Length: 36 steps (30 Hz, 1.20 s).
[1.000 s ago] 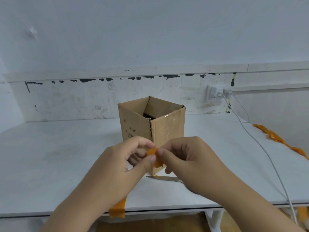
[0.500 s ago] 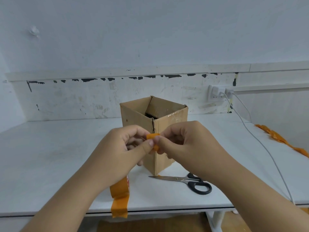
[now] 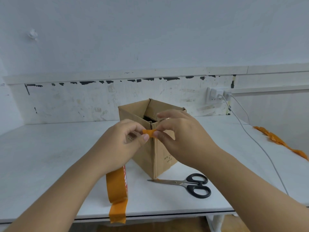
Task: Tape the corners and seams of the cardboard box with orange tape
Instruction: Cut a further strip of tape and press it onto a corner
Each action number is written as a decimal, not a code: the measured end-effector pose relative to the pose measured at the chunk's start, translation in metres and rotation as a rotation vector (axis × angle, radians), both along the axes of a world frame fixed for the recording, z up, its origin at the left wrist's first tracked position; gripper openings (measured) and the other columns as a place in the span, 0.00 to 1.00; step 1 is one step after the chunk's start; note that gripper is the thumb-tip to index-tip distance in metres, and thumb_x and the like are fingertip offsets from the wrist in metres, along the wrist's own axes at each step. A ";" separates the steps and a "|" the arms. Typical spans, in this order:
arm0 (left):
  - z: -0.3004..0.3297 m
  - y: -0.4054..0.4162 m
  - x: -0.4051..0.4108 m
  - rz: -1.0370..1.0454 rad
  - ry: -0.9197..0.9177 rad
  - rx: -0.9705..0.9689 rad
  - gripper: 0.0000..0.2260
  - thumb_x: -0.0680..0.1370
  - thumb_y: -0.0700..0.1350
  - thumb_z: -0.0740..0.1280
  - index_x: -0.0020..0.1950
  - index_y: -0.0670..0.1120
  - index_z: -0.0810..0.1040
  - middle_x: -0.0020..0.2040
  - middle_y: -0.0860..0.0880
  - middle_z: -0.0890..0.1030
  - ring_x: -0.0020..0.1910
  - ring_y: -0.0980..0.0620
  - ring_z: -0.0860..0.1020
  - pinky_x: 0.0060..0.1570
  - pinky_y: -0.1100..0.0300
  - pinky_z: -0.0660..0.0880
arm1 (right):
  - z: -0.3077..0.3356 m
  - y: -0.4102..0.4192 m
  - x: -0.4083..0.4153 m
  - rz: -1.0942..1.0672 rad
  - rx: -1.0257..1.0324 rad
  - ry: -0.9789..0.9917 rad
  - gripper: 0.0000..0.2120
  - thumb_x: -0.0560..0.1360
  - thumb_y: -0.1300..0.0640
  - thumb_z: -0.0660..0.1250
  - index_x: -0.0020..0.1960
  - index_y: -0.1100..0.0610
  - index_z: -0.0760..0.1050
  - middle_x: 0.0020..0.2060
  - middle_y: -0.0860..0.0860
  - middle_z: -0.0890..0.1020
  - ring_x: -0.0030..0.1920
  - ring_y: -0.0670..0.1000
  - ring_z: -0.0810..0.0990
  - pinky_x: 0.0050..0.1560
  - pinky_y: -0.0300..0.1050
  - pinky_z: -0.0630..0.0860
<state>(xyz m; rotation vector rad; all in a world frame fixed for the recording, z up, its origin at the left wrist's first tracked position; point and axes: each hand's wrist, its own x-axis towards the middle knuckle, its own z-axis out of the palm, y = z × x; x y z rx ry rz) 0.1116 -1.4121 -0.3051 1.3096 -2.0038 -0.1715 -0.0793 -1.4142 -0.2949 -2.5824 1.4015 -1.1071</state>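
Observation:
An open-topped cardboard box (image 3: 163,158) stands on the white table (image 3: 50,148), one vertical corner turned toward me. My left hand (image 3: 123,144) and my right hand (image 3: 180,138) pinch a short piece of orange tape (image 3: 149,132) between them, held just in front of the top of that near corner. A roll of orange tape (image 3: 117,186) stands on the table under my left forearm, its loose end hanging over the front edge.
Black-handled scissors (image 3: 187,183) lie just in front of the box. A white cable (image 3: 250,136) runs from a wall socket (image 3: 215,95) across the table's right side. Crumpled orange tape scraps (image 3: 280,143) lie along the right edge.
Both hands have risen with the tape piece from low in front of the box up to the top of its near corner, uncovering the scissors and the tape roll.

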 end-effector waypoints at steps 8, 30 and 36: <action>0.004 -0.014 0.003 -0.075 -0.004 -0.049 0.05 0.75 0.55 0.65 0.44 0.57 0.79 0.65 0.64 0.68 0.65 0.60 0.66 0.57 0.58 0.64 | 0.005 -0.009 -0.001 -0.013 0.026 0.004 0.08 0.76 0.50 0.65 0.45 0.48 0.82 0.57 0.39 0.79 0.52 0.44 0.78 0.46 0.41 0.71; -0.011 -0.030 0.005 -0.195 0.099 -0.068 0.04 0.77 0.51 0.64 0.44 0.55 0.77 0.62 0.71 0.70 0.57 0.69 0.72 0.47 0.78 0.68 | -0.014 -0.011 0.008 -0.076 -0.044 -0.120 0.09 0.77 0.52 0.65 0.45 0.53 0.83 0.59 0.43 0.81 0.66 0.44 0.73 0.54 0.41 0.72; -0.008 -0.029 0.005 -0.209 0.091 -0.100 0.04 0.77 0.47 0.65 0.43 0.56 0.77 0.59 0.67 0.74 0.52 0.64 0.75 0.46 0.77 0.69 | -0.019 -0.012 0.008 -0.058 -0.060 -0.157 0.08 0.76 0.53 0.66 0.42 0.54 0.82 0.60 0.43 0.80 0.67 0.42 0.72 0.55 0.41 0.73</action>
